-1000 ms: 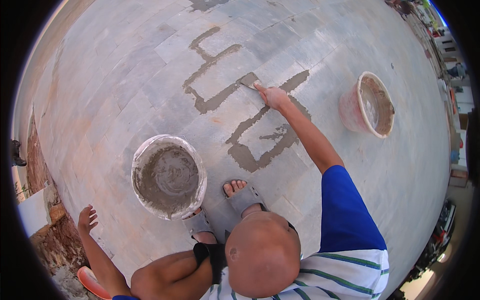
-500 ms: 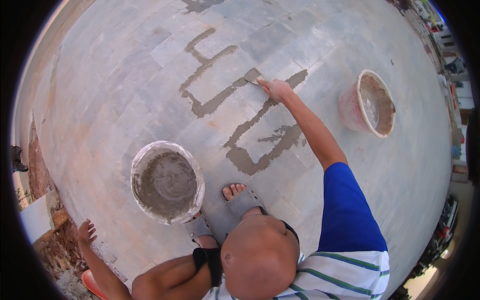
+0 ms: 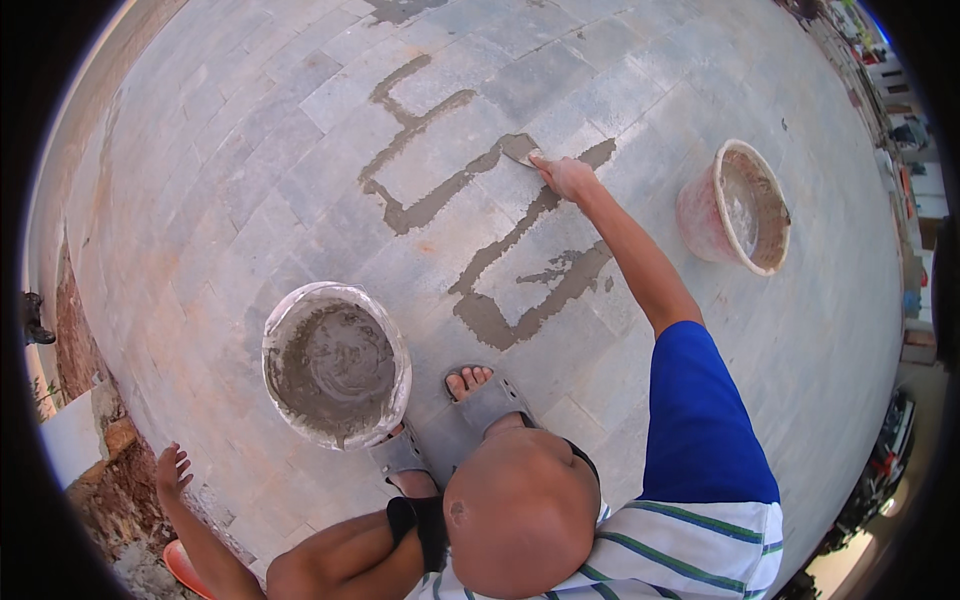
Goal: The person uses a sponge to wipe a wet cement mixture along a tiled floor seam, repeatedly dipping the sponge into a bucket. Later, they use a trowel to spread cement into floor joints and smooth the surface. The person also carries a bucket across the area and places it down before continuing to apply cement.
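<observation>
Since last frame, right hand (image 3: 568, 177) w/ trowel (image 3: 520, 149) slid along wet grout line (image 3: 440, 195), fingers closed on handle. Line runs down-left from blade. I see left hand (image 3: 172, 466) spread, empty, far off by grey bucket (image 3: 336, 364).

Mortar bucket (image 3: 336, 365) left of feet; tub (image 3: 738, 206) right of arm; trowel (image 3: 520, 149) on paving (image 3: 250, 170) ahead

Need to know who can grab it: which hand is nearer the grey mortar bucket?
Left. The left hand hangs open just below-left of the bucket; the right hand is far off, holding a trowel to the joints.
</observation>
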`<state>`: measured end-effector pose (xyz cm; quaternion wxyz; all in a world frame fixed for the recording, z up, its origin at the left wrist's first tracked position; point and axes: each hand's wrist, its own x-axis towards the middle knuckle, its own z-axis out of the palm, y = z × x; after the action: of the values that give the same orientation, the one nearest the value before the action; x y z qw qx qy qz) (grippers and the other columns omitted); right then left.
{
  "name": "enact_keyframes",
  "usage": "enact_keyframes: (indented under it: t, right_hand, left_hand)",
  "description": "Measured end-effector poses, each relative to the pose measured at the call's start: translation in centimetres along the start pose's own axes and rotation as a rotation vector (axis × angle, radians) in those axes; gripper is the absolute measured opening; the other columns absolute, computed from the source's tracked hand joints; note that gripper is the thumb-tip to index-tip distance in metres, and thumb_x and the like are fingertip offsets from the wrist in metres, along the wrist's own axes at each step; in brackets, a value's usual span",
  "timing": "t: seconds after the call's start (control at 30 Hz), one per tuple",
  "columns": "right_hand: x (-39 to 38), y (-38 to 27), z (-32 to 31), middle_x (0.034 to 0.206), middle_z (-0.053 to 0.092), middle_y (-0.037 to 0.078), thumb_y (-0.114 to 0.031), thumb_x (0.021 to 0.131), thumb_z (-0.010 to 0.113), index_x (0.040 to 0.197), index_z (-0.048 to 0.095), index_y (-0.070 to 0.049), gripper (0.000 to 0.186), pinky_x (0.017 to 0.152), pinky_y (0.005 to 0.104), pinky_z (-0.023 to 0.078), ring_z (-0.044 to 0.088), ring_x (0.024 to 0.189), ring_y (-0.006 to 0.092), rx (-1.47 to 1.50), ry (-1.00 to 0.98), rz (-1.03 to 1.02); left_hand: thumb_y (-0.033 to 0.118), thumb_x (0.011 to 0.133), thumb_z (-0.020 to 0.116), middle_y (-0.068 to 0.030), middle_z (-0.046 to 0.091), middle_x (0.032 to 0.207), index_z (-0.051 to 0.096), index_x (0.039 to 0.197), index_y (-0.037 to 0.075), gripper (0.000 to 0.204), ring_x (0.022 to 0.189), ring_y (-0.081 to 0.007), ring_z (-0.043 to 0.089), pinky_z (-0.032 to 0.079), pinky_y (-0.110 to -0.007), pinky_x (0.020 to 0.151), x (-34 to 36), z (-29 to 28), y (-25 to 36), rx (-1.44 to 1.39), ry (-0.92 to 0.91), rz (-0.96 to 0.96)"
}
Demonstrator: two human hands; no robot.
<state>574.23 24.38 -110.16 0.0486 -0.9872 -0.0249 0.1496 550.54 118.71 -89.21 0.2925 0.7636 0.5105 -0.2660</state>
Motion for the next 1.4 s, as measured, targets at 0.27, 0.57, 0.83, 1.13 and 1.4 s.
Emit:
enact_keyframes:
  t: [0.27,0.57,0.83,1.13,1.4]
  right_hand:
    - [1.6,0.7,-1.3,0.092,0.065,0.017,-0.031,0.095,0.039,0.130,0.050,-0.030,0.036,0.073,0.0480,0.051,0.064,0.085,0.0365,0.090,0.010,0.029]
    - [-0.8,-1.8,-0.5,0.088,0.066,0.021,-0.027,0.093,0.040,0.121,0.056,-0.017,0.034,0.072,0.0497,0.051,0.063,0.082,0.0384,0.107,0.029,0.031]
    - [9.6,-0.8,-4.3,0.065,0.065,0.015,-0.016,0.078,0.050,0.072,0.068,-0.004,0.023,0.066,0.0427,0.051,0.066,0.065,0.0298,0.270,-0.221,0.426]
    - [13.7,-10.0,-6.4,0.052,0.049,0.013,-0.001,0.066,0.045,0.044,0.037,-0.007,0.024,0.046,0.0366,0.036,0.048,0.044,0.0208,0.195,-0.689,0.489]
    - [11.0,-15.8,-7.3,0.050,0.044,0.007,-0.003,0.071,0.037,0.055,0.039,-0.008,0.017,0.048,0.0304,0.039,0.046,0.043,0.0163,0.402,-0.699,0.634]
  left_hand:
    - [0.050,0.090,0.049,0.0020,0.054,0.112,0.049,0.127,0.020,0.048,0.093,-0.0153,0.053,0.046,-0.038,0.071,1.3,0.7,0.3,0.045,-0.047,-0.027]
    - [0.048,0.091,0.048,-0.0001,0.054,0.112,0.049,0.127,0.017,0.048,0.093,-0.0171,0.052,0.045,-0.040,0.073,1.4,1.8,1.1,0.002,-0.011,0.024]
    - [0.046,0.092,0.048,-0.0002,0.053,0.111,0.048,0.128,0.016,0.047,0.094,-0.0173,0.052,0.044,-0.041,0.075,1.4,2.9,0.7,-0.047,-0.091,-0.055]
    - [0.048,0.091,0.049,-0.0018,0.052,0.116,0.047,0.129,0.016,0.050,0.098,-0.0189,0.051,0.043,-0.043,0.080,3.8,3.6,-1.8,-0.052,-0.091,-0.044]
    - [0.048,0.090,0.050,-0.0071,0.049,0.127,0.045,0.129,0.014,0.051,0.109,-0.0236,0.049,0.042,-0.047,0.087,6.8,6.3,0.1,-0.080,-0.191,0.003]
